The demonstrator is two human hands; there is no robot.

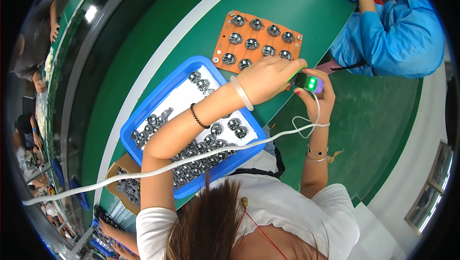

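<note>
In front of my body, my left hand (pixel 273 79) and my right hand (pixel 322 92) meet at a small black and purple device (pixel 311 84) with glowing green lights. The fingers and thumb of my right hand close round its purple side. My left hand grips its dark end; the left fingertips are partly hidden. A white cable (pixel 206 154) loops below the device and runs off to the far left. Beyond my left hand lies an orange plate (pixel 220 44) bearing rows of shiny round metallic domed parts (pixel 251 44). My left hand hides its lower edge.
Under my left forearm sits a blue tray (pixel 125 133) with white lining and many loose domed parts (pixel 196 161). A cardboard box (pixel 115 169) stands beside it. The green table (pixel 191 34) borders a dark conveyor-like strip. At right, a person in blue (pixel 397 34) works near another tray.
</note>
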